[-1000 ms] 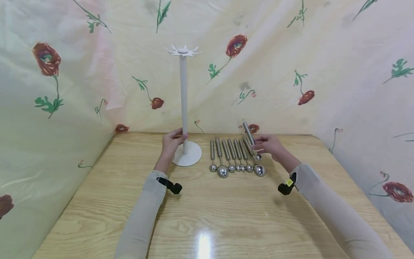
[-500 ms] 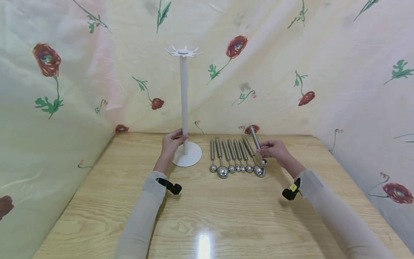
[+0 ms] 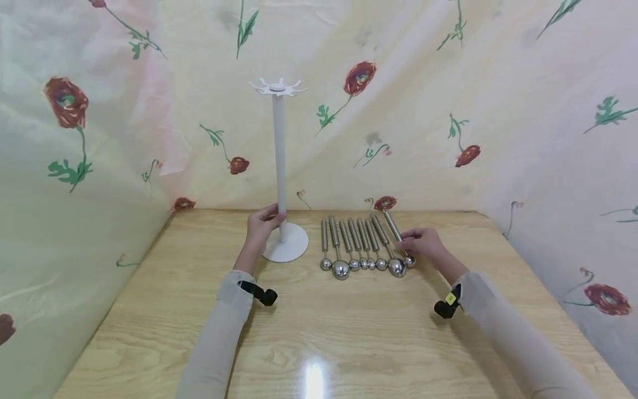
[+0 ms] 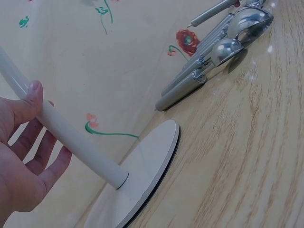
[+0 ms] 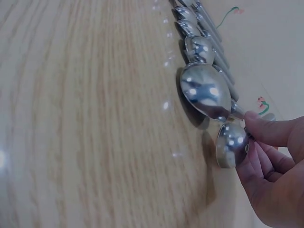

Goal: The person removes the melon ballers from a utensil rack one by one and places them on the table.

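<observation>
My left hand grips the lower pole of a white stand, thumb on one side and fingers behind it. The stand is upright on a round base, with a ring of hooks at its top. My right hand pinches a small metal scoop near its neck. In the right wrist view the bowl of that scoop hangs just above the table, its domed side showing. Beside it lies a larger scoop, at the right end of a row of several metal scoops.
The row's other large scoop lies near its left end, handles toward the back. A wooden table carries everything. Flower-printed cloth walls off the back and both sides.
My right hand has moved the small scoop right and down, away from over the row toward the table beside it. My left hand keeps its grip on the pole. The head view has tilted slightly.
</observation>
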Available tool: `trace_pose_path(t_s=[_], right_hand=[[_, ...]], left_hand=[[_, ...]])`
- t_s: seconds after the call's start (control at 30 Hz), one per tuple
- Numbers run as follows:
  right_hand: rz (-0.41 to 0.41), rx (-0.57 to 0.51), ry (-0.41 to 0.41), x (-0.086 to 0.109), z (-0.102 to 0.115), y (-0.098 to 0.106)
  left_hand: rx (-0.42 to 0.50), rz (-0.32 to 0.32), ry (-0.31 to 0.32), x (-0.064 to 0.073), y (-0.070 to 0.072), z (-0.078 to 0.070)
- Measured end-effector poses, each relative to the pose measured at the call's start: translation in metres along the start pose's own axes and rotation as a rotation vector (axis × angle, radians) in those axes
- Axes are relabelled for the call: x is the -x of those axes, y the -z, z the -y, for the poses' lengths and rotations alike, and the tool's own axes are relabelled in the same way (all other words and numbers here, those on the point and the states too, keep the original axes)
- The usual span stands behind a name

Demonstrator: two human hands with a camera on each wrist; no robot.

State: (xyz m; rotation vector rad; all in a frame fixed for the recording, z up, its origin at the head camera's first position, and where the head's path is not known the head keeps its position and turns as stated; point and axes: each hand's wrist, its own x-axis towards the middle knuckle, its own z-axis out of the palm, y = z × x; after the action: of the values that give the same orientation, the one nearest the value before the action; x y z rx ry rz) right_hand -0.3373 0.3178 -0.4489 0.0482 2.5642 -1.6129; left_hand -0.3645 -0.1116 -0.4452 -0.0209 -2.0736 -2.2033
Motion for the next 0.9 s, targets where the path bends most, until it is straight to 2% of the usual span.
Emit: trace_pose_path(t_s=[0.3,0.5,0.9], right_hand=[[0.008,0.052,-0.012,-0.0028,-0.0040,-0.0016],[-0.027,0.141,-0.008,-0.0068,-0.0058,-0.0036],[-0.108,0.248,0.012,-0.0025,-0.0036,-0.0103]], left_hand=[[0.003,-0.008,-0.001,-0.0003,0.0016,0.0032],[0.003,-0.005,-0.003,-0.0003,0.0016,0.0028],[0.003,-0.007,-0.020,-0.0006,0.0023,0.0022]])
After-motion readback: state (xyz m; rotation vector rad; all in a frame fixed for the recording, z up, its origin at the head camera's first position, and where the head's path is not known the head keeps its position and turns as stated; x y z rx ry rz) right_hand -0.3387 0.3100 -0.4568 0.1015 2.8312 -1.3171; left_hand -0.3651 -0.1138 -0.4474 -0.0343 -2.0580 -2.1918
